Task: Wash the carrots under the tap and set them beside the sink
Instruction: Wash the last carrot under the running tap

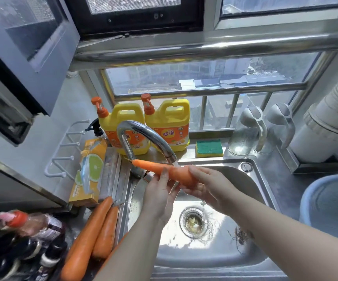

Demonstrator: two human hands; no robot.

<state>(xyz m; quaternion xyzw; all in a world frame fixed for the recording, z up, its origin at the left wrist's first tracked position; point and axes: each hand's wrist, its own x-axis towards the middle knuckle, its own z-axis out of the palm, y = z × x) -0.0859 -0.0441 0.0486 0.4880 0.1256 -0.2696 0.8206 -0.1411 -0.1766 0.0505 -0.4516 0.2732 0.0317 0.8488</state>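
Both hands hold one orange carrot under the spout of the curved chrome tap, over the steel sink. My left hand grips its middle from below. Around its thick end my right hand curls. Its tip points left toward the tap's base. A thin stream of water falls past my right hand toward the drain. Two more carrots, a long one and a shorter one, lie side by side on the counter left of the sink.
Two yellow detergent jugs stand behind the tap, with a green-and-yellow sponge and glass jugs to their right. A yellow box and dark bottles crowd the left counter. A blue basin sits right of the sink.
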